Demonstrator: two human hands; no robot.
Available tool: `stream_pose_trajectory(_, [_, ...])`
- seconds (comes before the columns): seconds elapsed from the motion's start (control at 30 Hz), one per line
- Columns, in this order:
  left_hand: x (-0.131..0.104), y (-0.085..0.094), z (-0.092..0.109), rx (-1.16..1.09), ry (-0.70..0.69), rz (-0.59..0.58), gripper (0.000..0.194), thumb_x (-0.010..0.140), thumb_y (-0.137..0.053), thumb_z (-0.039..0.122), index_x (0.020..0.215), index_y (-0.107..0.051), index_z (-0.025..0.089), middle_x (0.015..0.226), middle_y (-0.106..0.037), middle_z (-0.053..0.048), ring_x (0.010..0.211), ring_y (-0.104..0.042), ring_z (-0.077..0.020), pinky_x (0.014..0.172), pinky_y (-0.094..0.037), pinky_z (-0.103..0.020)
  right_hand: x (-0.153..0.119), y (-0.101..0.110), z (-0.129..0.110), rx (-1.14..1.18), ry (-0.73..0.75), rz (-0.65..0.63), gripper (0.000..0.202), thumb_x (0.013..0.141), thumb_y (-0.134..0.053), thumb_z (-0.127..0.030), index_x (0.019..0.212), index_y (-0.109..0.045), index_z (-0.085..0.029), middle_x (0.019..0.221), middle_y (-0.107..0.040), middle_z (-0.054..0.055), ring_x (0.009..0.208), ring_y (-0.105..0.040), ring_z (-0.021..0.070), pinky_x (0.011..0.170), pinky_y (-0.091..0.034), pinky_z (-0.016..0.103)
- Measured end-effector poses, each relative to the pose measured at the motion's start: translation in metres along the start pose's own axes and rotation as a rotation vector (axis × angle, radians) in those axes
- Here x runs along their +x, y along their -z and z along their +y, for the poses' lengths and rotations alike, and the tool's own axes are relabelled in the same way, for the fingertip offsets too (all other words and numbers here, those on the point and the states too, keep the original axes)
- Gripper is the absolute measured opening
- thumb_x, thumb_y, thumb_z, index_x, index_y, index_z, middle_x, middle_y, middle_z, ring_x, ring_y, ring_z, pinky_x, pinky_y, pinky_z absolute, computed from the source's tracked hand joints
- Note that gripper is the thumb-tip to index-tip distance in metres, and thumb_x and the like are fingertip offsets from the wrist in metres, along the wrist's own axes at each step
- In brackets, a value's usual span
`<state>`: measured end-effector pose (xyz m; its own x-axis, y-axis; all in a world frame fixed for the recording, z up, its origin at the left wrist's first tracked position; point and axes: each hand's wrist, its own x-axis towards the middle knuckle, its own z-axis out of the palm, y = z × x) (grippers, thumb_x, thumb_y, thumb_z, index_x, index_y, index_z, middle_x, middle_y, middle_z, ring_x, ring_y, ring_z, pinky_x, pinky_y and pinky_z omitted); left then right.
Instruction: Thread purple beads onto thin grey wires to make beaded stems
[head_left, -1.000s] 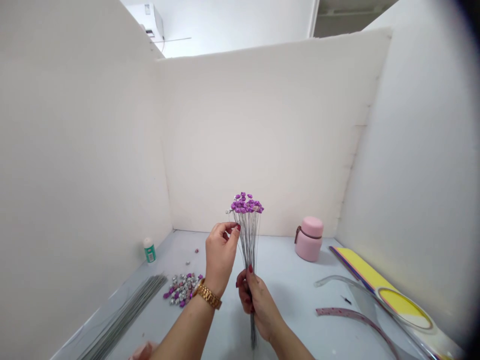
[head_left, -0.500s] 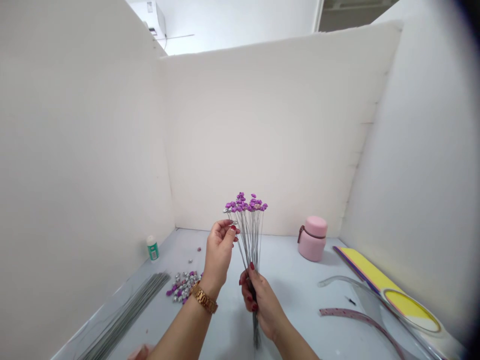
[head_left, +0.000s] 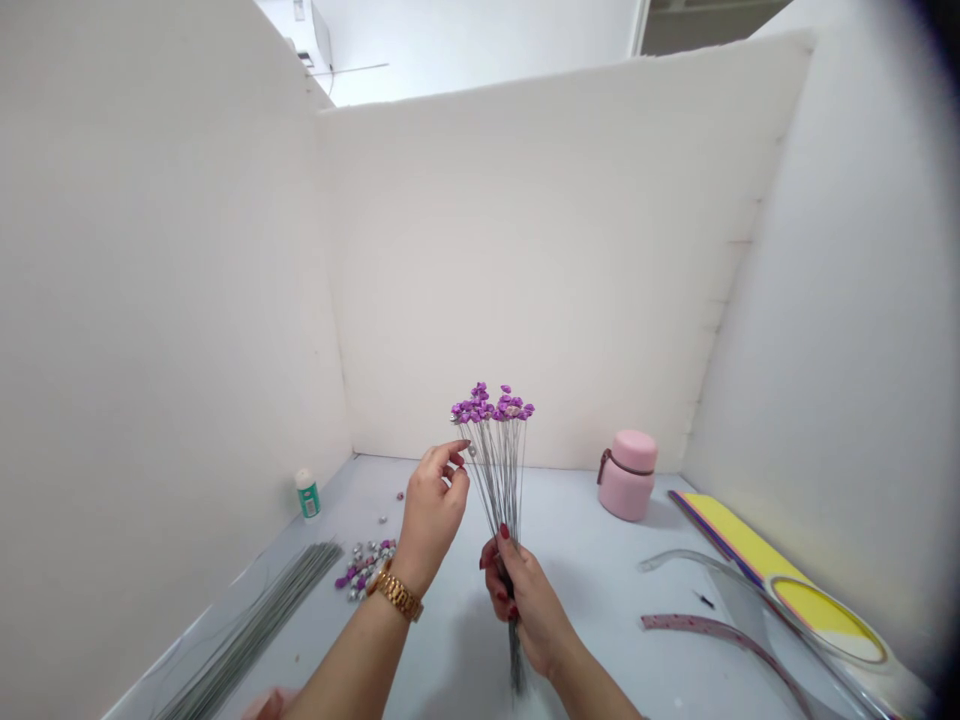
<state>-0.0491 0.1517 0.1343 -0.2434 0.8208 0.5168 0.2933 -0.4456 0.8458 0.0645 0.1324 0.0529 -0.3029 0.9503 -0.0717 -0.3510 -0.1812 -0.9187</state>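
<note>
My right hand (head_left: 525, 595) is wrapped round the lower part of a bunch of thin grey wire stems (head_left: 502, 490), held upright above the table. Purple folded-paper buds (head_left: 480, 408) cap the stems, with a little silver at the left edge. My left hand (head_left: 435, 505), a gold watch at its wrist, is raised on the bunch's left side. Its index finger reaches out to a small silver bud (head_left: 472, 451) just below the purple heads, while the thumb stands apart from that finger. A pile of silver and purple buds (head_left: 364, 570) lies beside the left wrist, partly hidden by it.
Loose grey wires (head_left: 262, 625) lie at the left, with a small green-and-white bottle (head_left: 307, 495) behind them. At the right stand a pink flask (head_left: 628, 478), a yellow strip (head_left: 739, 535), a roll of tape (head_left: 829, 620) and curled ribbons (head_left: 705, 627). White panels enclose the table.
My left thumb and index finger have come apart at the silver bud, and the hand has drawn slightly left and down. My right hand keeps its hold on the stems.
</note>
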Motion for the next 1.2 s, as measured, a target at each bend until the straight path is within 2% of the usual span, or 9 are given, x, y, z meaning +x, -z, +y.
stream_pose_trajectory(0.17, [0.003, -0.006, -0.003, -0.017, 0.005, 0.084, 0.017, 0.073, -0.051, 0.021, 0.089, -0.054, 0.019, 0.093, -0.058, -0.005, 0.069, -0.055, -0.0134, 0.057, -0.041, -0.024, -0.001, 0.000, 0.000, -0.001, -0.006, -0.009, 0.044, 0.075, -0.044, -0.059, 0.063, -0.046, -0.017, 0.040, -0.030, -0.010, 0.035, -0.014, 0.0030, 0.037, -0.008, 0.020])
stream_pose_trajectory(0.43, [0.011, -0.014, -0.016, -0.175, 0.086, 0.094, 0.027, 0.071, -0.053, 0.022, 0.097, -0.048, 0.015, 0.083, -0.061, -0.007, 0.072, -0.058, -0.0142, 0.062, -0.045, -0.026, 0.001, 0.001, 0.001, 0.009, -0.015, -0.026, 0.046, 0.074, -0.044, -0.061, 0.063, -0.045, -0.017, 0.041, -0.029, -0.010, 0.035, -0.013, 0.0027, 0.037, -0.007, 0.020])
stream_pose_trajectory(0.6, [0.010, -0.010, -0.018, -0.162, 0.103, 0.100, 0.029, 0.071, -0.052, 0.023, 0.100, -0.053, 0.015, 0.081, -0.060, -0.005, 0.071, -0.057, -0.0140, 0.063, -0.044, -0.026, 0.003, 0.004, 0.004, 0.019, -0.017, -0.041, 0.045, 0.075, -0.043, -0.061, 0.063, -0.045, -0.017, 0.041, -0.029, -0.010, 0.036, -0.014, 0.0029, 0.037, -0.008, 0.020])
stream_pose_trajectory(0.7, [0.009, -0.008, -0.019, -0.136, 0.111, 0.061, 0.021, 0.071, -0.052, 0.025, 0.087, -0.061, 0.015, 0.075, -0.061, -0.005, 0.067, -0.056, -0.0147, 0.063, -0.044, -0.027, 0.004, 0.006, 0.006, 0.031, -0.014, -0.044, 0.045, 0.075, -0.043, -0.061, 0.063, -0.046, -0.017, 0.041, -0.030, -0.010, 0.036, -0.014, 0.0031, 0.037, -0.009, 0.020])
stream_pose_trajectory(0.8, [0.009, -0.007, -0.022, -0.127, 0.128, 0.031, 0.018, 0.071, -0.052, 0.028, 0.080, -0.062, 0.015, 0.070, -0.061, -0.004, 0.063, -0.056, -0.0145, 0.061, -0.045, -0.027, 0.004, 0.007, 0.006, 0.044, -0.017, -0.052, 0.045, 0.075, -0.043, -0.060, 0.063, -0.046, -0.017, 0.041, -0.029, -0.010, 0.036, -0.014, 0.0033, 0.037, -0.009, 0.020])
stream_pose_trajectory(1.0, [0.003, -0.006, -0.028, -0.127, 0.153, -0.027, 0.028, 0.076, -0.046, 0.035, 0.087, -0.060, 0.014, 0.079, -0.062, -0.006, 0.069, -0.058, -0.0146, 0.063, -0.046, -0.026, 0.004, 0.008, 0.006, 0.075, -0.033, -0.057, 0.043, 0.076, -0.043, -0.059, 0.064, -0.047, -0.017, 0.041, -0.030, -0.009, 0.036, -0.014, 0.0029, 0.037, -0.008, 0.020])
stream_pose_trajectory(1.1, [-0.001, -0.001, -0.035, -0.077, 0.165, -0.021, 0.029, 0.077, -0.044, 0.033, 0.092, -0.059, 0.014, 0.080, -0.062, -0.006, 0.069, -0.058, -0.0150, 0.064, -0.046, -0.027, 0.005, 0.009, 0.005, 0.099, -0.051, -0.051, 0.044, 0.076, -0.043, -0.059, 0.064, -0.046, -0.017, 0.041, -0.029, -0.010, 0.035, -0.012, 0.0024, 0.037, -0.007, 0.019])
stream_pose_trajectory(1.2, [-0.006, 0.010, -0.047, 0.028, 0.164, 0.013, 0.023, 0.071, -0.050, 0.028, 0.088, -0.061, 0.017, 0.077, -0.061, -0.005, 0.071, -0.056, -0.0170, 0.067, -0.043, -0.030, 0.006, 0.011, 0.005, 0.130, -0.074, -0.054, 0.044, 0.075, -0.043, -0.061, 0.064, -0.045, -0.018, 0.041, -0.029, -0.010, 0.035, -0.013, 0.0023, 0.037, -0.007, 0.019])
